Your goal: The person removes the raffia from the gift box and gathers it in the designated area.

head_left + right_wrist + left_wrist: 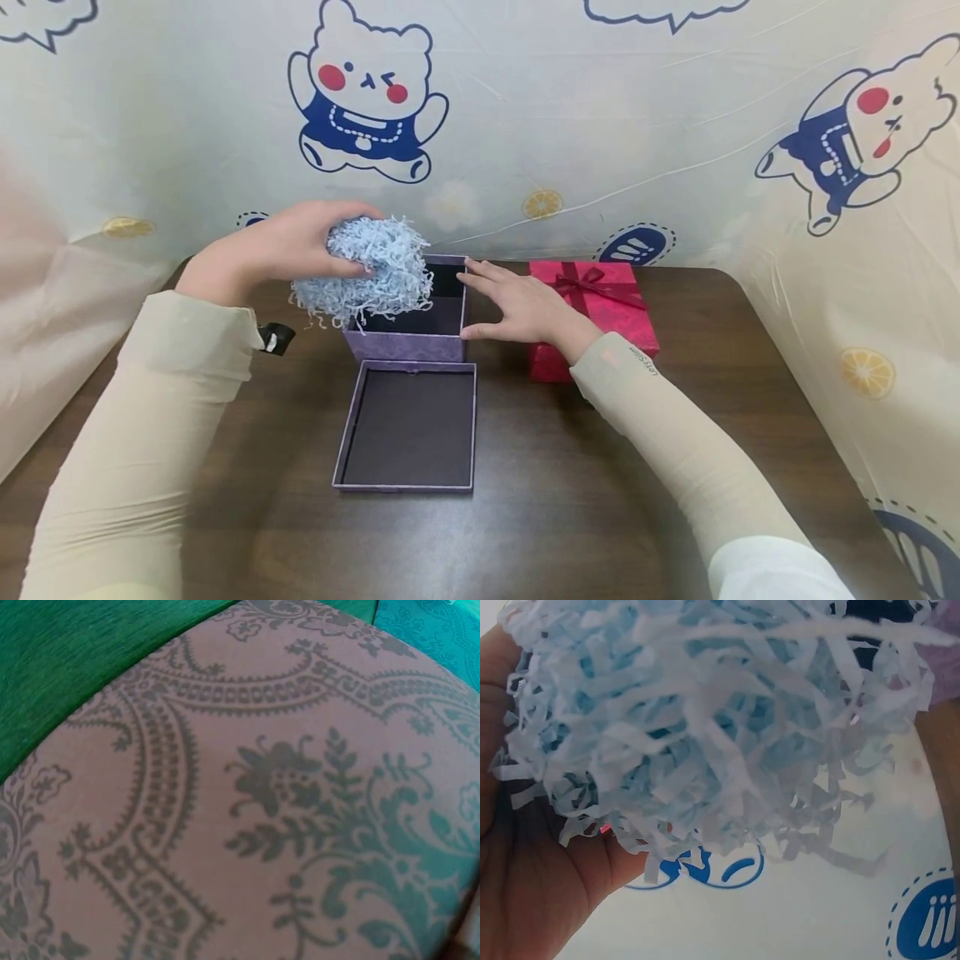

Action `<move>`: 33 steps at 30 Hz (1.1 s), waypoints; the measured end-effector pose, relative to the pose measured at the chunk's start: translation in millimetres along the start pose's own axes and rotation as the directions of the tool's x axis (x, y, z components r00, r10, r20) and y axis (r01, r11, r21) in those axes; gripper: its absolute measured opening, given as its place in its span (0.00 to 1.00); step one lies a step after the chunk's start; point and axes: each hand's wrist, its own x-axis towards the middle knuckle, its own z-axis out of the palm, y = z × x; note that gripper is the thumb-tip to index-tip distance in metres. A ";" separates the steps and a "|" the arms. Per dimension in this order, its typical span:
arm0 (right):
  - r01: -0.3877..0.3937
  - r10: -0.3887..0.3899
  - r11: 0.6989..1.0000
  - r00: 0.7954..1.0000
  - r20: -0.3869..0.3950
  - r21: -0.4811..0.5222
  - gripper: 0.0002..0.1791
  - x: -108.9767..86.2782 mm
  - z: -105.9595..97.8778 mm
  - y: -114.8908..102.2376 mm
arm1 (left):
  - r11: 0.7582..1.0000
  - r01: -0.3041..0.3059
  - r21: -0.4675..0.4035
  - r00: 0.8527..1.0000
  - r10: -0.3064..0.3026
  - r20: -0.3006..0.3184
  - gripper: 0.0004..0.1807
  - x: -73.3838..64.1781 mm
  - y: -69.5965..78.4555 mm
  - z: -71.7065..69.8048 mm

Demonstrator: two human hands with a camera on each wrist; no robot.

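Clutching a loose, curly bunch of pale blue shredded paper (386, 271), the left hand (300, 242) is over the left side of an open purple box (408, 348) at the far side of the table (600, 517). Its thumb and fingers are bent round the paper — clamped on it, with strands hanging below the palm. Whether those strands touch the rim of the box I cannot tell. Inside, the part of the box that shows is dark. The right hand (521, 308) rests against the right edge of the box, its fingers spread apart and fairly straight, the thumb at the near right corner and the fingertips farther back along the rim. Just beside the box on its near side lies a shallow purple lid (408, 429), its dark inner face turned up. To the right of the box stands a red gift box (551, 365) with a dark red bow (588, 282) on top, partly hidden by the right hand and sleeve (660, 417). Behind everything hangs a pale cloth (510, 100) printed with cartoon bears and orange slices. The left wrist view is nearly filled with paper strands; the right wrist view shows a close, tinted floral pattern (277, 780).
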 end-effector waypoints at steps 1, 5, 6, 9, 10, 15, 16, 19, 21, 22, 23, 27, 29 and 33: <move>0.002 -0.002 1.000 1.000 -0.002 -0.001 0.50 0.0 0.2 0.2 | 1.000 0.001 0.000 1.000 -0.001 -0.006 0.34 -1.5 -0.6 -1.4; 0.004 -0.004 1.000 1.000 -0.002 -0.008 0.50 0.1 0.4 1.0 | 1.000 0.010 -0.001 1.000 -0.010 -0.027 0.35 -7.9 -3.8 -5.5; 0.004 -0.004 1.000 1.000 -0.002 -0.010 0.50 0.2 0.5 1.1 | 1.000 0.011 -0.002 0.999 -0.011 -0.031 0.36 -9.6 -4.7 -6.4; 0.004 -0.004 1.000 1.000 -0.001 -0.010 0.50 0.1 0.5 1.0 | 1.000 0.018 0.002 0.999 -0.018 -0.047 0.36 -15.3 -7.5 -8.6; 0.004 -0.004 1.000 1.000 -0.001 -0.008 0.50 0.1 0.6 0.9 | 1.000 0.021 0.005 0.998 -0.021 -0.053 0.37 -17.2 -8.8 -9.4; 0.000 0.000 1.000 1.000 0.002 -0.003 0.50 0.0 0.8 0.6 | 0.998 0.045 0.033 0.996 -0.042 -0.082 0.37 -28.7 -15.7 -13.6; -0.001 0.001 1.000 1.000 0.002 -0.003 0.50 0.0 0.9 0.6 | 0.998 0.053 0.042 0.995 -0.050 -0.088 0.37 -31.2 -17.5 -14.6; 0.000 0.000 1.000 1.000 0.002 0.000 0.50 -0.2 1.0 0.7 | 0.995 0.084 0.056 0.992 -0.078 -0.104 0.39 -39.4 -22.5 -17.7; 0.002 -0.002 1.000 1.000 0.001 0.002 0.50 -0.4 1.2 1.0 | 0.992 0.105 0.064 0.989 -0.097 -0.113 0.39 -44.6 -26.3 -19.3; 0.003 -0.003 1.000 1.000 -0.001 0.003 0.50 -0.4 1.4 1.1 | 0.991 0.114 0.067 0.987 -0.106 -0.117 0.40 -47.2 -28.2 -19.9; 0.004 -0.004 1.000 1.000 -0.002 0.004 0.50 -0.4 1.5 1.2 | 0.990 0.122 0.068 0.986 -0.113 -0.121 0.40 -49.8 -30.1 -20.4; 0.006 -0.006 1.000 1.000 -0.002 0.002 0.50 -0.5 1.9 1.7 | 0.988 0.142 0.061 0.981 -0.132 -0.140 0.40 -60.2 -38.3 -21.3; 0.006 -0.006 1.000 1.000 -0.001 0.000 0.50 -0.5 2.0 1.7 | 0.986 0.153 0.060 0.979 -0.143 -0.148 0.40 -65.9 -42.9 -21.1; 0.005 -0.005 1.000 1.000 0.002 -0.001 0.50 -0.3 1.4 1.4 | 0.981 0.186 0.058 0.973 -0.176 -0.151 0.41 -77.6 -54.0 -19.7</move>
